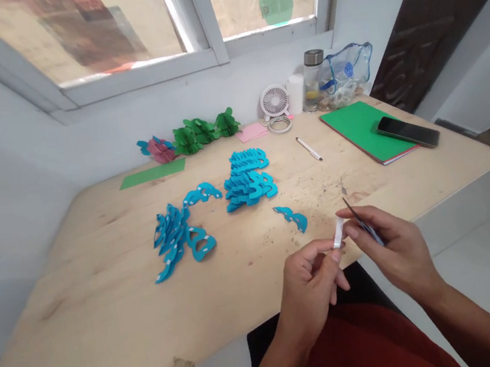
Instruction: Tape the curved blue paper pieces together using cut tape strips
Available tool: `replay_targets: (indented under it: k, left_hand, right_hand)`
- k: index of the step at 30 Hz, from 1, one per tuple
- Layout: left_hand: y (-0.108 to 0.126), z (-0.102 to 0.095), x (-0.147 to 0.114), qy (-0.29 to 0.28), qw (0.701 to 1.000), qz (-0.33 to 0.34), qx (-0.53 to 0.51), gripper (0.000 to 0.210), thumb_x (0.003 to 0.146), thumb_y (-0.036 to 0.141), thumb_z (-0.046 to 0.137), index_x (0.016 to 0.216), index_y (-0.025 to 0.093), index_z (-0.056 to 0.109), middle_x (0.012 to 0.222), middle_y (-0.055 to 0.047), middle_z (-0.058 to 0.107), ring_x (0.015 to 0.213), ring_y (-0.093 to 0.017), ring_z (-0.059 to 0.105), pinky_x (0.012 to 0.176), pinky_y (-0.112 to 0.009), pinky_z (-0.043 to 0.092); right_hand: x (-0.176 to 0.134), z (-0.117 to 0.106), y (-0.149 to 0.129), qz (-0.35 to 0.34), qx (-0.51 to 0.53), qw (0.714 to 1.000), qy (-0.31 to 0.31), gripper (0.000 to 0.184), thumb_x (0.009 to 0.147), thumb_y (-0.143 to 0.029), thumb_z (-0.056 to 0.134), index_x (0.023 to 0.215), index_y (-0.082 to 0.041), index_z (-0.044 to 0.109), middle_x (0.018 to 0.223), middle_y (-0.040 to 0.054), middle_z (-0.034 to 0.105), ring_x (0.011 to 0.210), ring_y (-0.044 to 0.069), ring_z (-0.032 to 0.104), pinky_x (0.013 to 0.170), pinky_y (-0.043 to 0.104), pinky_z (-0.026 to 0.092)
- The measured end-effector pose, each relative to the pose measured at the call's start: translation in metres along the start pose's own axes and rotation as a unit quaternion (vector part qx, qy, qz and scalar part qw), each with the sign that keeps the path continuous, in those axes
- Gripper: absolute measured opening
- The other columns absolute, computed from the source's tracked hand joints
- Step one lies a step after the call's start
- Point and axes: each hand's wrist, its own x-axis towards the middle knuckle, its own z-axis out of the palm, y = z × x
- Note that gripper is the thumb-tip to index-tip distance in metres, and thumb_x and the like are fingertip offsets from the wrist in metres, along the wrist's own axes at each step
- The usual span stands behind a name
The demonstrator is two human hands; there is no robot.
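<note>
White, narrow, flat strip (338, 234) pinched at its lower end by thumb and fingers of the left hand (309, 287), on the near right of a single wavy blue cutout (299, 222); right hand (397, 246) closed around a dark, slender, pointed tool (357, 216), fingertips at the strip's upper end; left of the wavy cutout, a white-patched blue heap (172, 234); beyond it, a layered blue stack (252, 187); farther, ruffled green paper clusters (203, 131).

scissors (363, 224) (partly) hidden, 2 forearms (283, 359) (480, 323) cropped
</note>
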Motion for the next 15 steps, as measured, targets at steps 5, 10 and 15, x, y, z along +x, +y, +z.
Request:
replay_targets:
  k: [5,10,15]
  left_hand:
    - [0.001,-0.010,-0.014,-0.031,0.997,-0.055,0.053,0.031,0.083,0.037,0.057,0.095,0.013,0.070,0.044,0.000,0.057,0.033,-0.006,0.033,0.038,-0.018,0.023]
    - [0.002,-0.017,-0.023,-0.046,0.992,-0.110,0.029,0.039,0.081,0.048,0.057,0.092,0.013,0.071,0.041,0.000,0.056,0.030,-0.005,0.030,0.035,-0.018,0.019]
    - [0.001,-0.018,-0.033,-0.021,0.990,-0.134,0.033,0.032,0.076,0.047,0.064,0.083,0.018,0.074,0.040,0.001,0.052,0.035,-0.006,0.035,0.037,-0.017,0.022]
  right_hand:
    - [-0.012,-0.006,0.007,-0.008,-0.019,0.997,-0.075,0.019,0.084,-0.024,0.062,0.101,-0.026,0.070,0.084,0.0010,0.074,0.070,0.016,0.069,0.062,0.022,0.056]
    - [-0.023,0.000,0.001,0.033,0.031,0.998,-0.047,0.015,0.082,-0.025,0.063,0.095,-0.027,0.072,0.078,-0.0002,0.075,0.065,0.016,0.071,0.057,0.019,0.057]
    - [-0.025,0.000,0.002,0.075,0.083,0.993,-0.025,0.016,0.082,-0.026,0.064,0.095,-0.030,0.072,0.073,-0.0004,0.075,0.059,0.016,0.070,0.054,0.020,0.057]
